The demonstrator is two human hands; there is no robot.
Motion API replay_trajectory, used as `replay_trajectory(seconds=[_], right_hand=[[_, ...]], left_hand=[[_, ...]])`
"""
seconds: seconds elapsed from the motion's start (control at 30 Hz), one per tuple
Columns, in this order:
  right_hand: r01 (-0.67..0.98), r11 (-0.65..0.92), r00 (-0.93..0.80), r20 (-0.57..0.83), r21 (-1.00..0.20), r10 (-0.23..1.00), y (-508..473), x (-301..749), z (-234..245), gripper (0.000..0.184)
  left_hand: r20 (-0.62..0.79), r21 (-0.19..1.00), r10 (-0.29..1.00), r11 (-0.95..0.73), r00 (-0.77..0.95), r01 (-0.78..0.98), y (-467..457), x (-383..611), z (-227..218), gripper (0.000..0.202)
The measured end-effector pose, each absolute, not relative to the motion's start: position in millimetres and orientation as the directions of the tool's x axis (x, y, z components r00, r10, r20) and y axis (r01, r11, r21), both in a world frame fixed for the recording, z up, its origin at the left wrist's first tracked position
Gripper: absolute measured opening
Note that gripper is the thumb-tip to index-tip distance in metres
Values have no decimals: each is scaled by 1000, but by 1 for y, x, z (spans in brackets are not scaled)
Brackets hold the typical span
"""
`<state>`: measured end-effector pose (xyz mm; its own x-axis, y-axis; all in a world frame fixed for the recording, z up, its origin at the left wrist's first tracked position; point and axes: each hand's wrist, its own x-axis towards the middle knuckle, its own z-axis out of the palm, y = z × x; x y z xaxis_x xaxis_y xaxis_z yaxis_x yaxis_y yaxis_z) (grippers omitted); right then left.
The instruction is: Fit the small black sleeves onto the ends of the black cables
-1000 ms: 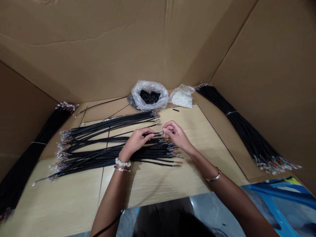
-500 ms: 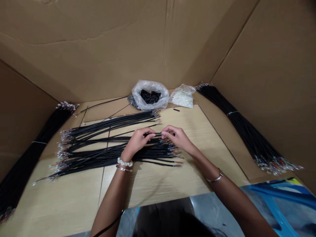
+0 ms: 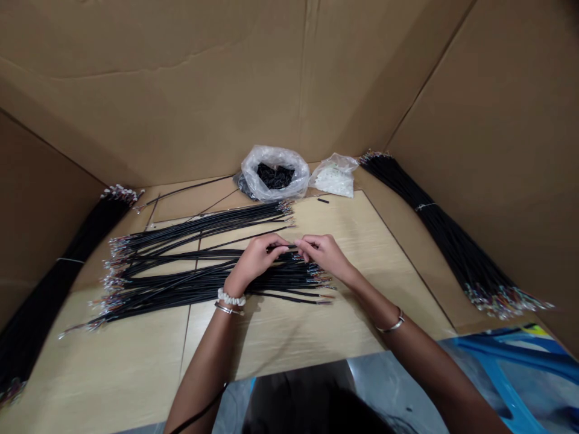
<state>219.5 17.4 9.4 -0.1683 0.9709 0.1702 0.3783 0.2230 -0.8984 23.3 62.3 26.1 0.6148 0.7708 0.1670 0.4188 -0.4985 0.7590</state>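
In the head view, the left hand [image 3: 254, 261] and the right hand [image 3: 326, 255] both pinch one black cable [image 3: 279, 247] at its end, just above the loose cables [image 3: 203, 277] lying on the wooden table [image 3: 289, 337].

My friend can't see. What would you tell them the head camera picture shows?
A left hand and right hand pinch one black cable between them, over a pile of cables spread on a wooden table. Behind sit a bag of black parts and a bag of white parts, with cardboard walls around.
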Motion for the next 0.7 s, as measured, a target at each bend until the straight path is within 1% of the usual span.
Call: replay_trajectory(seconds=[0.07, 0.17, 0.27, 0.4, 0.6, 0.7], right_hand=[[382, 188, -143, 143, -905, 979, 18, 220, 9, 46], [422, 207, -114, 175, -883, 978, 18, 221, 9, 50], [438, 264, -141, 225, -859, 964, 18, 221, 9, 50], [427, 309, -215, 236, -850, 948, 16, 218, 10, 47], [459, 304, -220, 224, -835, 949, 17, 222, 13, 46], [474, 296, -174, 241, -829, 955, 18, 226, 16, 47]], left_hand=[[159, 753, 769, -500, 620, 427, 62, 24, 26, 32], [168, 743, 759, -517, 628, 426, 61, 25, 27, 33], [184, 717, 731, -557, 657, 419, 58, 27, 28, 36], [176, 681, 727, -577, 663, 451, 56, 29, 29, 37], [171, 693, 726, -569, 666, 443, 62, 22, 30, 39], [165, 689, 759, -546, 630, 476, 68, 14, 31, 39]])
